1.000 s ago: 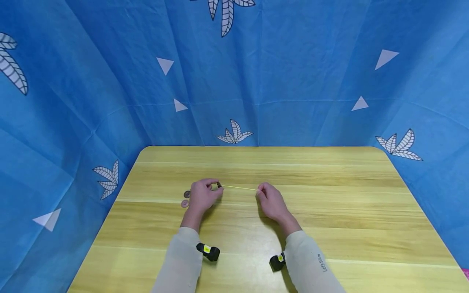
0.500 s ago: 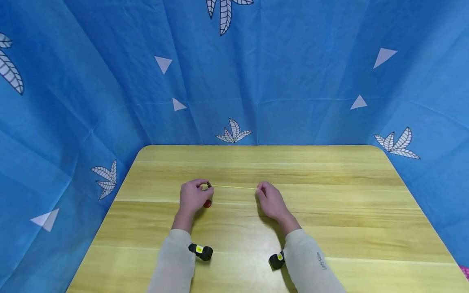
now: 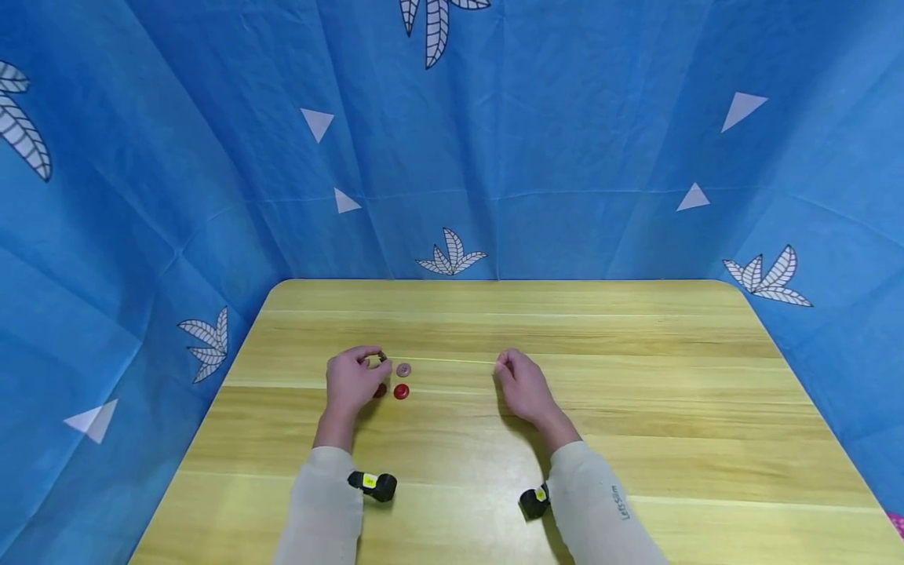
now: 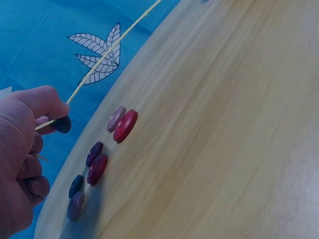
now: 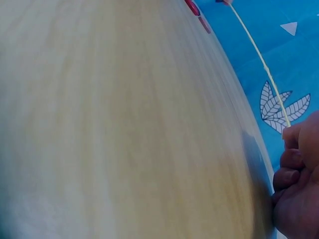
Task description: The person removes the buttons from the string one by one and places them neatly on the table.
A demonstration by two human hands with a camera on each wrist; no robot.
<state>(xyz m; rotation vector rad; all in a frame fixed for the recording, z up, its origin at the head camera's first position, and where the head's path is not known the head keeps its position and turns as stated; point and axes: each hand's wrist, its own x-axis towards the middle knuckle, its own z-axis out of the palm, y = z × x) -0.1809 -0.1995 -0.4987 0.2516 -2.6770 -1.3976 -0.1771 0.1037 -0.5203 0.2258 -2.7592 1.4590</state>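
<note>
My left hand point(image 3: 349, 383) pinches a small dark button point(image 4: 62, 124) between thumb and fingertips, above the left part of the table. A thin yellow string point(image 3: 445, 360) runs from that button, drawn straight across to my right hand point(image 3: 524, 386). The right fingers are curled, with thumb and forefinger pinching the string's other end. Loose buttons lie on the wood below the left hand: a bright red button point(image 4: 125, 126), a pink button point(image 4: 116, 119), a darker red button point(image 4: 97, 169) and several dark ones. In the head view the left hand hides some of them.
The wooden table point(image 3: 636, 424) has a rounded far edge. A blue curtain point(image 3: 600, 141) with white leaf and triangle prints hangs behind and beside it. A small black camera point(image 3: 374, 485) is worn at the left wrist, another black camera point(image 3: 534, 502) at the right.
My left hand has moved left with the dark button, and the stretch of yellow string between the hands has grown longer. The red and pink buttons have come into sight. The right hand stays put.
</note>
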